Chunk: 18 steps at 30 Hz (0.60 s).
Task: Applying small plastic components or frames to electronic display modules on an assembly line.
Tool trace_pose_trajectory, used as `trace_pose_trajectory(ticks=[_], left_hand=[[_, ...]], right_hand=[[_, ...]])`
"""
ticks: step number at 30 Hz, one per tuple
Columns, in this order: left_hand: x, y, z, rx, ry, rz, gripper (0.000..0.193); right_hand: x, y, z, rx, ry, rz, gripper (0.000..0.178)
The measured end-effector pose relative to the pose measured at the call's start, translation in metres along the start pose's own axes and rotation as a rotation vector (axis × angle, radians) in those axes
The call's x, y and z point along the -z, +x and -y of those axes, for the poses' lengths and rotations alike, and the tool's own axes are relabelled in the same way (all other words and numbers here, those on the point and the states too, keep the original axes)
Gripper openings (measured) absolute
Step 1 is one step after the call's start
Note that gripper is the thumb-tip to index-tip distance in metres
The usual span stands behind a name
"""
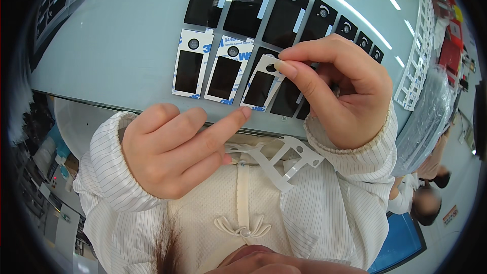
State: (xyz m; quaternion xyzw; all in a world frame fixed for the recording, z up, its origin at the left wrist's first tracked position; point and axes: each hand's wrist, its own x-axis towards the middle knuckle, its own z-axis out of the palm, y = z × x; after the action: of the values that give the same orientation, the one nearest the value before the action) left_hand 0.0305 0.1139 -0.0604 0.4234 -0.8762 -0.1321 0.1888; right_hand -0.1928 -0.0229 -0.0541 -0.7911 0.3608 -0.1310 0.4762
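My right hand point(350, 81) pinches, between thumb and index finger, the upper end of a white adhesive frame point(274, 87) lying over the third black panel in the near row. My left hand point(177, 147) has its index fingertip on that frame's lower edge, while the other fingers curl in. A white die-cut sheet point(284, 165) with cut-out openings hangs below the table edge, its left end running to my left fingers, which appear to hold it. Two black panels left of it bear white-and-blue adhesive frames point(190, 94) point(228, 94) around their dark windows. Part of the third panel is hidden by my right hand.
A far row of black panels point(286, 15) with round lenses runs across the grey table point(116, 45). More dark panels point(56, 0) lie at the far left. A white perforated sheet point(418, 45) and clear plastic wrap point(426, 116) are at the right. Another person point(423, 203) is beyond.
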Motion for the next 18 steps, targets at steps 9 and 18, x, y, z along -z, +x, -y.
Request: trace_pose_trajectory(ticks=[9,18], left_hand=[[-0.0034,0.0007,0.0001,-0.019,0.035,-0.007,0.022],[-0.0084,0.0013,-0.0014,-0.009,0.063,-0.040,0.036]], right_hand=[[-0.0008,-0.0007,0.0033,0.063,-0.075,-0.040,0.013],[-0.0051,-0.0009,-0.0012,0.153,-0.158,-0.115,0.015]])
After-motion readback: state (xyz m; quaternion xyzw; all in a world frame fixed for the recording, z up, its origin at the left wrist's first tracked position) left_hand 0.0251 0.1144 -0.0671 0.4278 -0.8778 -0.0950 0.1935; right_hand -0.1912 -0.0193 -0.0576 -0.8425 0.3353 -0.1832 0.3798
